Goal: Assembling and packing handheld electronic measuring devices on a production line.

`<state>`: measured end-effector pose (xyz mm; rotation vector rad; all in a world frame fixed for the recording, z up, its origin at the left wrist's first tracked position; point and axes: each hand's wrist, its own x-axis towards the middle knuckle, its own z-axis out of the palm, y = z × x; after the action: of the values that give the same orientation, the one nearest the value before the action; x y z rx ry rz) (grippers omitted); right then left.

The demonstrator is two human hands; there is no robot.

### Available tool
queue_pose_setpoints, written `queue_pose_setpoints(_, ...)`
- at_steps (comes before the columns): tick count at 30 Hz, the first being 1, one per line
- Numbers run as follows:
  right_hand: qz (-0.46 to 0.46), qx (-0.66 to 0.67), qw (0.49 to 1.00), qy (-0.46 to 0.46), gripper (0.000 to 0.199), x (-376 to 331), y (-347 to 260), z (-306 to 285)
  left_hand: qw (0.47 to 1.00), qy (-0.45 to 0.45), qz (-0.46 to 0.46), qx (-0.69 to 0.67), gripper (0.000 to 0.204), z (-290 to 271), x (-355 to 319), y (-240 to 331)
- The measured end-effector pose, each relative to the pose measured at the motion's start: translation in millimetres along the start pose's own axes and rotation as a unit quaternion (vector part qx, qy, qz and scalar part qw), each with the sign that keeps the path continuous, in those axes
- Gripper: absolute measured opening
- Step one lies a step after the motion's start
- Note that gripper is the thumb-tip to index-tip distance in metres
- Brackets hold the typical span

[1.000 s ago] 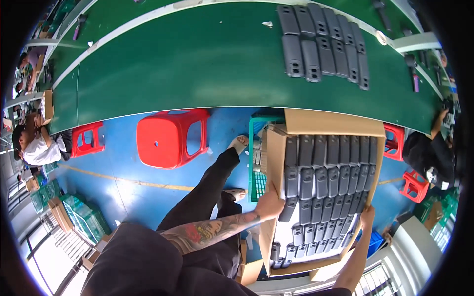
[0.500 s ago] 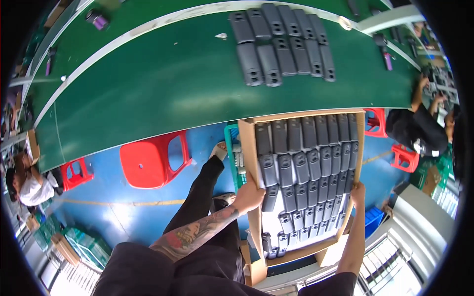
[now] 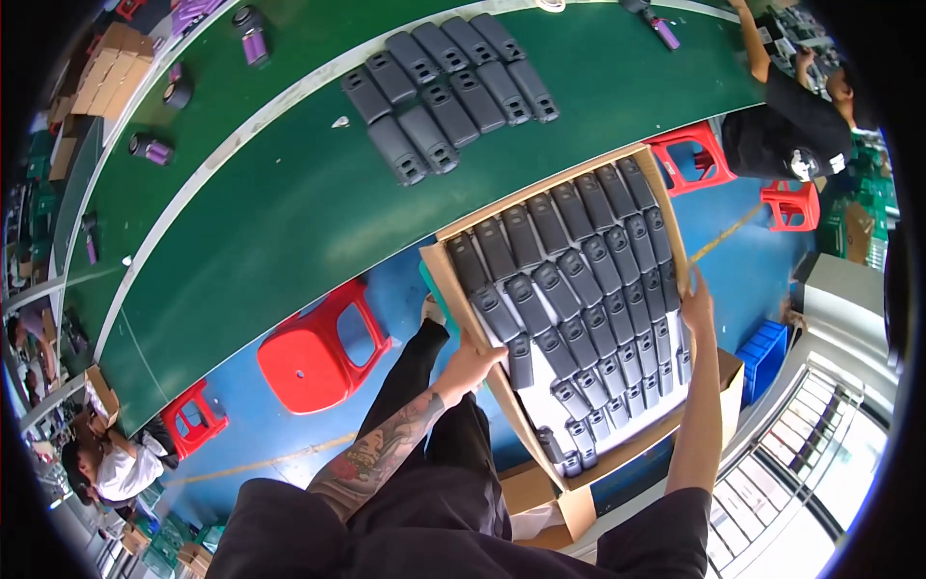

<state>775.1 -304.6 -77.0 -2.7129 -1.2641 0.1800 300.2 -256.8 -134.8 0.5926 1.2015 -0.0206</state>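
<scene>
My left hand [image 3: 469,367] is closed around the left wall of a shallow cardboard box [image 3: 666,201]. On the opposite wall, my right hand [image 3: 696,307] grips the box, its fingers partly hidden. Rows of long dark grey plastic housings [image 3: 581,278] with small openings at one end lie inside on a white liner. Bare liner shows along the box's lower left. The box's far edge meets the edge of the green table [image 3: 241,289]. Two rows of similar grey housings [image 3: 451,111] lie on that table.
Red stools [image 3: 307,362] stand on the blue floor. At the right a co-worker in black [image 3: 786,130] reaches over the table; another person in white [image 3: 125,471] sits far left. Purple-and-black tools [image 3: 253,43] lie beyond the white strip. A blue crate [image 3: 764,362] stands at right.
The view has turned, so table and stools appear tilted. The box now appears angled, with both my hands still on its walls. The co-worker's arm at right reaches farther over the table.
</scene>
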Motion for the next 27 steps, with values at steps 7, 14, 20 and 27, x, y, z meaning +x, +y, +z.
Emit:
queue_pose_setpoints(7, -0.322, 0.203, 0.925, -0.020, 0.053, -169, -255, 2, 0.993, -0.055, 0.060, -0.091, 0.079, -27, 20, -17)
queue_pose_setpoints(14, -0.263, 0.037, 0.963, -0.051, 0.069, -224, -290, 90, 0.980, -0.076, 0.119, -0.139, 0.071, -115, 11, -52)
queue_pose_setpoints(20, -0.242, -0.036, 0.969, -0.025, 0.077, -223, -272, 97, 0.830, 0.053, 0.005, 0.555, 0.061, -180, 111, -132)
queue_pose_setpoints(27, -0.248, 0.060, 0.966, -0.041, 0.068, -240, -301, 90, 0.195, 0.248, 0.174, 0.933, 0.038, -314, 174, -223)
